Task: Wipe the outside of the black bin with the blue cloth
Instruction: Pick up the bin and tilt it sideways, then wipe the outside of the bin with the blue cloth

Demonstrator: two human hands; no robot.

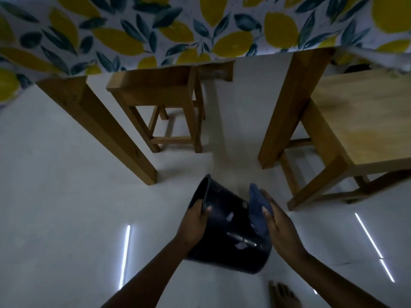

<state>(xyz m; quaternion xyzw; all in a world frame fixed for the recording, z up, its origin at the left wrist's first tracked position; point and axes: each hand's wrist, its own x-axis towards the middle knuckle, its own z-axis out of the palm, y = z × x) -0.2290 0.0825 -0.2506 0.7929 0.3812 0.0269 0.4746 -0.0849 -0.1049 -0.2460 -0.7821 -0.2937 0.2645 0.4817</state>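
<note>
The black bin (229,232) is tipped on its side above the floor, its open mouth turned away to the upper left and its base toward me. My left hand (195,221) grips the bin's rim, thumb on the outside wall. Against the bin's right side lies the blue cloth (259,203), pressed there by the flat palm of my right hand (278,221). Pale scraps of label cling to the bin's wall.
A wooden table with a lemon-print cloth (155,30) spans the top; its legs (100,127) (289,112) stand left and right of the bin. One wooden stool (160,101) sits under the table, another (360,121) at right. My bare foot (282,294) rests on the white floor.
</note>
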